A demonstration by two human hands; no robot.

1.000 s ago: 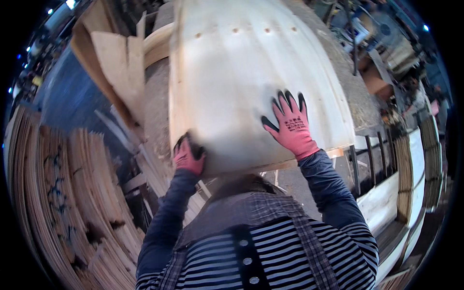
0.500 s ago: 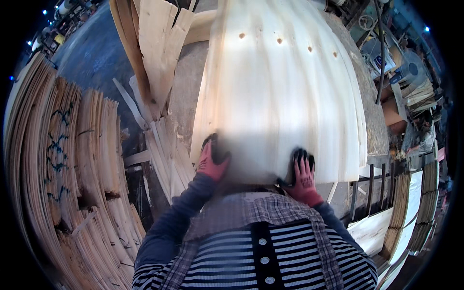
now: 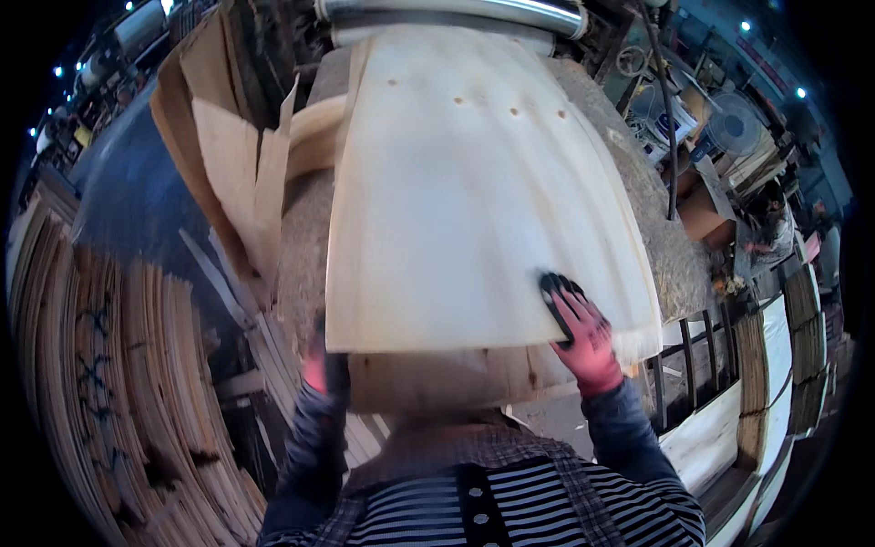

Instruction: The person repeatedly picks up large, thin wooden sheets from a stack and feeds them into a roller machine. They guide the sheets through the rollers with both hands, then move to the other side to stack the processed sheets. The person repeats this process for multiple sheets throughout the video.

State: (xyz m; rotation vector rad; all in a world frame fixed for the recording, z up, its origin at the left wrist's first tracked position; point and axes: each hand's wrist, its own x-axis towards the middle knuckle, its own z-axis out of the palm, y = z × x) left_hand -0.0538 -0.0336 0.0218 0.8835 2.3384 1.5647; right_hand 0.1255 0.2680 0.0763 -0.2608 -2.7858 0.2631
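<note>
A large pale wood veneer sheet with a row of small knots lies lengthwise in front of me. Below its near edge shows a browner veneer sheet, closer to my body. My right hand, in a pink and black glove, rests on the near right part of the pale sheet with its fingers stretched out over the top. Beside the sheet's near left corner is my left hand, gloved alike. Motion blurs it and its fingers do not show clearly, so its grip cannot be made out.
Shiny metal rollers cross the far end of the worn table. Stacked veneer stands at left, and broken veneer pieces lean at the table's far left. A fan and cardboard box are at right.
The view has tilted up, bringing the rollers in. My left hand has moved off the sheet's top to its left corner. The browner sheet now shows below the near edge.
</note>
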